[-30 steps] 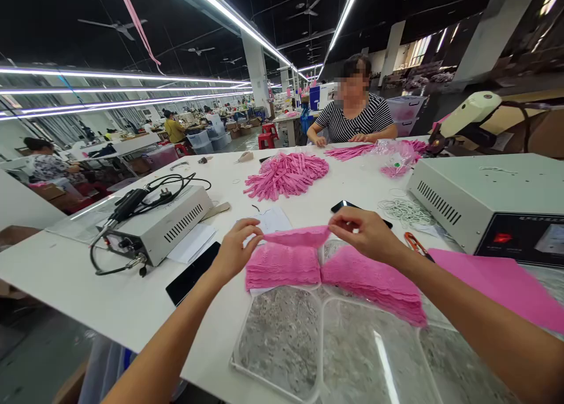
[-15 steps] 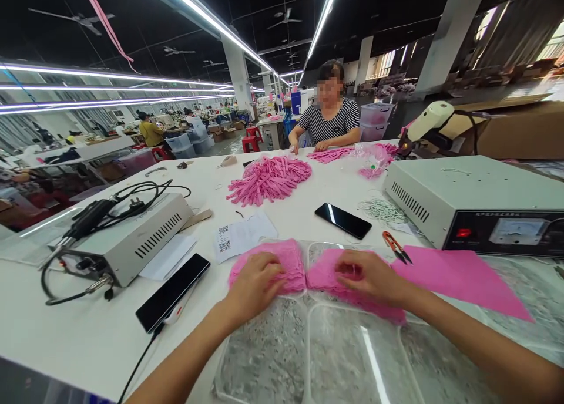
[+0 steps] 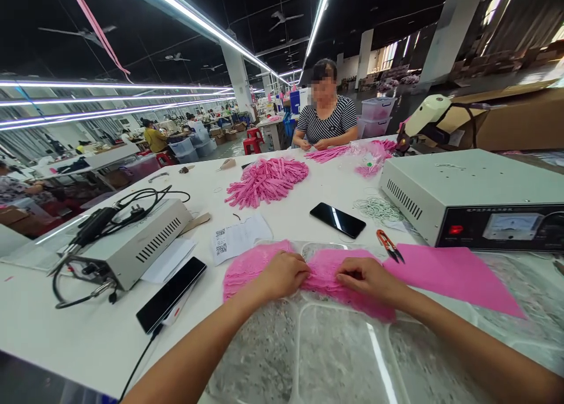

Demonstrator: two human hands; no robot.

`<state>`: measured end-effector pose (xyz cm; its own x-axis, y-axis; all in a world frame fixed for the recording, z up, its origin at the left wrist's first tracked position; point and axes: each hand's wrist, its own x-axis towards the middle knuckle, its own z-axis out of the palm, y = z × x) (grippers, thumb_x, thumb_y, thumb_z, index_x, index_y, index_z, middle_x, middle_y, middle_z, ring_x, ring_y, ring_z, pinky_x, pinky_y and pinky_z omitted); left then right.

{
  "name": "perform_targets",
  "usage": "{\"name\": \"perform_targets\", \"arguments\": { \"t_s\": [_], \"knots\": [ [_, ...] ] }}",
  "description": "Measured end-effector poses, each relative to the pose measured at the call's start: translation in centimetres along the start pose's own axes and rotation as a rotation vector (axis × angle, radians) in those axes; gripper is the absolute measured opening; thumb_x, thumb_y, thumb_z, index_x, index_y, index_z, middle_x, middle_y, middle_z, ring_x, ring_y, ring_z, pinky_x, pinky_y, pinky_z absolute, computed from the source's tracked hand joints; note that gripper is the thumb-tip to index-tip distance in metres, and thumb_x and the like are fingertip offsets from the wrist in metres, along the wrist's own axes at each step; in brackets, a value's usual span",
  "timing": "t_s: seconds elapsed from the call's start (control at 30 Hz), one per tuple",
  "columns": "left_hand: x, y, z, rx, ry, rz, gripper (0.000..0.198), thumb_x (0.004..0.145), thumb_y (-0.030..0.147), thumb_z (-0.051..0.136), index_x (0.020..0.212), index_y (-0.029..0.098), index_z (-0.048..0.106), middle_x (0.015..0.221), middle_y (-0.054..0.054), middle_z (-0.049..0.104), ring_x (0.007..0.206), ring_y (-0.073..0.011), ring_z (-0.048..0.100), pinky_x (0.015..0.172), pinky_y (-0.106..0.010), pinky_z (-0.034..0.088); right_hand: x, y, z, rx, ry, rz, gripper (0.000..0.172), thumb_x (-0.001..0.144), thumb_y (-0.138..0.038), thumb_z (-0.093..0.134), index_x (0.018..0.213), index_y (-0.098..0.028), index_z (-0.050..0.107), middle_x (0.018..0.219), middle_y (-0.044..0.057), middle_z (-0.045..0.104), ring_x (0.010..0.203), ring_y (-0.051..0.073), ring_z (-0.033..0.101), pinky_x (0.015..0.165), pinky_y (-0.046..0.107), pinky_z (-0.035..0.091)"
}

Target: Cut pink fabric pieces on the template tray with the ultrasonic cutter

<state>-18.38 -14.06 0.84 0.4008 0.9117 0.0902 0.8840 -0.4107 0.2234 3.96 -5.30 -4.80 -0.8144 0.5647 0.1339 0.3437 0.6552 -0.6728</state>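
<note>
Two stacks of thin pink fabric pieces lie side by side in front of me, a left stack [image 3: 244, 269] and a right stack [image 3: 324, 280]. My left hand [image 3: 284, 273] reaches over the left stack, its fingers closed at the left edge of the right one. With thumb and forefinger together, my right hand [image 3: 368, 279] grips pieces in the middle of the right stack. How many layers each hand has hold of is hidden. Beneath both stacks is a clear plastic sheet with moulded compartments [image 3: 335, 357]. A flat pink sheet [image 3: 458, 278] lies to the right, orange-handled thread snips [image 3: 388, 245] at its corner.
Grey machine boxes stand left [image 3: 127, 239] and right [image 3: 476, 187]. Two phones, one left [image 3: 171, 292] and one centre [image 3: 337, 219], lie near a printed paper [image 3: 240, 238]. Beyond are a pink strip pile [image 3: 268, 181], pale cord [image 3: 379, 210] and a seated co-worker [image 3: 328, 122].
My left hand has moved right, from the left stack to the edge of the right stack, and its fingers have closed. The right hand's fingers have come together on the fabric.
</note>
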Motion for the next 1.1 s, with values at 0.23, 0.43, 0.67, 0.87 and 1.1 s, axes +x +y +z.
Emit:
{"name": "perform_targets", "arguments": {
  "t_s": [0.23, 0.43, 0.67, 0.87, 1.1],
  "knots": [
    [0.2, 0.2, 0.3, 0.010, 0.172, -0.024, 0.022, 0.080, 0.009, 0.050, 0.077, 0.019, 0.069, 0.097, -0.007, 0.070, 0.088, -0.0204, 0.065, 0.080, -0.032, 0.047, -0.6, -0.9, 0.2, -0.116, 0.113, -0.019, 0.021, 0.095, -0.032, 0.058, 0.082, -0.015, 0.059, 0.075, -0.002, 0.058, 0.063, 0.012, 0.056, 0.059, 0.026, 0.048],
    [-2.9, 1.3, 0.2, 0.009, 0.251, 0.089, 0.020, 0.084, 0.010, 0.049, 0.081, 0.019, 0.066, 0.114, -0.009, 0.067, 0.102, -0.0239, 0.062, 0.089, -0.040, 0.046, -2.0, -1.0, 0.1, -0.315, 0.313, -0.104, 0.013, 0.078, -0.010, 0.054, 0.085, -0.018, 0.062, 0.087, 0.008, 0.062, 0.081, 0.023, 0.057, 0.065, 0.032, 0.045],
    [-10.0, 1.8, 0.9, 0.028, 0.214, 0.247, 0.017, 0.088, 0.010, 0.047, 0.085, 0.017, 0.061, 0.113, -0.010, 0.066, 0.106, -0.0225, 0.059, 0.089, -0.037, 0.046, -7.4, -3.4, 2.8, -0.271, 0.311, -0.396, 0.026, 0.087, -0.003, 0.040, 0.100, -0.018, 0.056, 0.089, 0.007, 0.063, 0.075, 0.018, 0.059, 0.065, 0.028, 0.049],
    [-13.8, 2.4, 0.4, 0.031, 0.080, 0.240, 0.016, 0.087, 0.010, 0.048, 0.078, 0.017, 0.059, 0.116, -0.009, 0.065, 0.108, -0.0209, 0.057, 0.096, -0.039, 0.042, -9.4, -7.0, 4.2, -0.185, 0.169, -0.523, 0.028, 0.084, 0.000, 0.039, 0.099, -0.019, 0.052, 0.079, 0.005, 0.064, 0.072, 0.019, 0.062, 0.069, 0.031, 0.052],
    [-13.3, 1.9, 0.1, 0.071, 0.059, 0.141, 0.014, 0.085, 0.012, 0.050, 0.075, 0.018, 0.058, 0.096, -0.007, 0.067, 0.092, -0.0195, 0.060, 0.088, -0.036, 0.044, -7.0, -6.6, 1.2, -0.018, 0.307, -0.268, 0.009, 0.089, -0.015, 0.047, 0.086, -0.024, 0.048, 0.074, 0.001, 0.060, 0.064, 0.015, 0.059, 0.058, 0.025, 0.051]
  ]
}}
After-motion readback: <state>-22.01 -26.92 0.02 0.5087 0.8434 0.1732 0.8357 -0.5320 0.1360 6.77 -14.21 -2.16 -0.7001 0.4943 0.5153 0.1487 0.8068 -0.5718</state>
